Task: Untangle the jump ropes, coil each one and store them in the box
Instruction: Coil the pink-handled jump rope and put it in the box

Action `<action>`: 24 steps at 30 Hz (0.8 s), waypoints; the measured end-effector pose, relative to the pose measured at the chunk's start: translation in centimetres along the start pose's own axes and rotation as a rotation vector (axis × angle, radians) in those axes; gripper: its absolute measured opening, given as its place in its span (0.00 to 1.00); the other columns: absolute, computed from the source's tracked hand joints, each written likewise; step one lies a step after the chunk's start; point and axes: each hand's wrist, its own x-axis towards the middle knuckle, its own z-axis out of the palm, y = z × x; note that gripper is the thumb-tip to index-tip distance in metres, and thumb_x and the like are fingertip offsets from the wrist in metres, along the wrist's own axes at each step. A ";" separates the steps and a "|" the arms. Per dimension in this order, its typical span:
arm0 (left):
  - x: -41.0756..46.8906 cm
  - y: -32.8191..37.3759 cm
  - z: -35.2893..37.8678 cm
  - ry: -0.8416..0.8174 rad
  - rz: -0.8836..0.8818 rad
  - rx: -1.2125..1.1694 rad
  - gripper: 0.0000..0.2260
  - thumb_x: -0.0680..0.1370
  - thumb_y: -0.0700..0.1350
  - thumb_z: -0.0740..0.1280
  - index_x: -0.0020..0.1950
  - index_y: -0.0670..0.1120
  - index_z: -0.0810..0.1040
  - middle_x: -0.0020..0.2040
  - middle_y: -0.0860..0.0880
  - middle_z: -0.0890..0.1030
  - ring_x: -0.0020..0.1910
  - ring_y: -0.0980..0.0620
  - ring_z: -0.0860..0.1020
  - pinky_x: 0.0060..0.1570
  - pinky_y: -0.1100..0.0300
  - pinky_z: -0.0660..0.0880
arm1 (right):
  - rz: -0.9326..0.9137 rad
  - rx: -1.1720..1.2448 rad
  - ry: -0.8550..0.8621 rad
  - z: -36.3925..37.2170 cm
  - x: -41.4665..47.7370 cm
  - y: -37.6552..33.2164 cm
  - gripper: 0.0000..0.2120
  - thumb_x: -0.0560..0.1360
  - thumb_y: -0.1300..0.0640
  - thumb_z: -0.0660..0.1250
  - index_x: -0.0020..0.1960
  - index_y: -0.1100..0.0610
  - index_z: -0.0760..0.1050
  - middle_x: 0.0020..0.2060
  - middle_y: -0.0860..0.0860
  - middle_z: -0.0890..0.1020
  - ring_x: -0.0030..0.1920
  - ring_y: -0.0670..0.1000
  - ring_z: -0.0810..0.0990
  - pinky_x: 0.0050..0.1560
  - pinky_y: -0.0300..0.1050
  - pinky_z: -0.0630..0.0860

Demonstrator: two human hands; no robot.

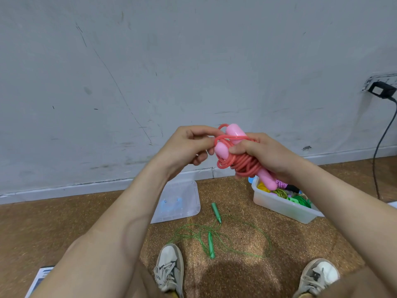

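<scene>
Above the box [279,208], my right hand [265,154] gripped the coiled rope [243,166] round its handles while my left hand [189,145] pinched one loop; I judged the cord light and springy, safest held at the stiff handles.

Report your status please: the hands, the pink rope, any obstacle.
Left hand and right hand grip pink rope, coiled. Box open at right, ropes inside. Green rope loose on floor.

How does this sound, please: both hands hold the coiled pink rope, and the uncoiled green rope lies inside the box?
The head view shows the uncoiled green rope on the floor, outside the box. The left hand and right hand hold the pink rope.
</scene>
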 end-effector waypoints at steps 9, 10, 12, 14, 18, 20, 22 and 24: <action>-0.6 1.1 -1.4 -0.231 0.184 0.222 0.05 0.75 0.36 0.70 0.45 0.45 0.81 0.33 0.45 0.64 0.33 0.53 0.63 0.34 0.69 0.64 | 0.100 0.073 -0.243 -0.6 -0.6 0.5 0.28 0.61 0.48 0.70 0.54 0.64 0.76 0.42 0.63 0.83 0.28 0.59 0.80 0.33 0.46 0.68; -0.6 1.0 -1.4 -0.267 0.193 0.232 0.04 0.75 0.37 0.69 0.45 0.46 0.79 0.34 0.45 0.63 0.34 0.52 0.63 0.35 0.68 0.64 | 0.109 0.083 -0.268 -0.6 -0.7 0.5 0.26 0.61 0.47 0.71 0.52 0.63 0.77 0.41 0.62 0.83 0.28 0.58 0.80 0.33 0.46 0.68; -0.7 0.9 -1.1 -0.301 0.193 0.259 0.03 0.76 0.40 0.65 0.47 0.47 0.77 0.36 0.45 0.64 0.35 0.53 0.64 0.35 0.68 0.64 | 0.130 0.115 -0.340 -0.7 -0.8 0.3 0.25 0.59 0.46 0.76 0.48 0.61 0.79 0.40 0.62 0.82 0.28 0.57 0.80 0.30 0.43 0.69; -0.6 0.8 -0.7 -0.253 0.172 0.273 0.05 0.79 0.39 0.61 0.48 0.47 0.74 0.38 0.46 0.68 0.36 0.56 0.66 0.35 0.69 0.65 | 0.151 0.164 -0.409 -0.8 -0.7 0.1 0.27 0.56 0.42 0.80 0.46 0.60 0.81 0.39 0.61 0.82 0.28 0.57 0.81 0.29 0.42 0.71; -0.2 0.0 -0.4 0.050 0.344 0.565 0.10 0.80 0.43 0.56 0.43 0.56 0.70 0.42 0.56 0.70 0.40 0.58 0.71 0.44 0.59 0.70 | 0.192 0.165 -0.500 -0.3 -0.5 -0.2 0.27 0.58 0.42 0.80 0.48 0.59 0.81 0.41 0.61 0.80 0.30 0.57 0.80 0.29 0.44 0.73; -0.2 -0.3 -0.4 0.135 0.415 0.818 0.07 0.79 0.47 0.53 0.44 0.57 0.66 0.44 0.56 0.69 0.41 0.55 0.71 0.44 0.53 0.71 | 0.209 0.155 -0.494 -0.1 -0.4 -0.1 0.31 0.58 0.42 0.80 0.52 0.61 0.80 0.42 0.62 0.79 0.28 0.55 0.79 0.27 0.42 0.73; -0.3 -0.2 -0.3 0.160 0.441 0.950 0.06 0.78 0.46 0.53 0.45 0.56 0.65 0.43 0.56 0.69 0.41 0.50 0.72 0.41 0.53 0.70 | 0.223 0.146 -0.492 -0.1 -0.2 0.0 0.34 0.58 0.40 0.80 0.54 0.62 0.79 0.42 0.62 0.79 0.28 0.54 0.78 0.27 0.41 0.71; -0.4 0.2 -0.4 0.120 0.450 0.964 0.07 0.79 0.43 0.56 0.46 0.54 0.67 0.39 0.57 0.71 0.40 0.50 0.71 0.40 0.55 0.67 | 0.210 0.141 -0.507 0.0 -0.2 -0.1 0.28 0.60 0.37 0.78 0.51 0.54 0.81 0.42 0.62 0.79 0.28 0.54 0.76 0.27 0.41 0.70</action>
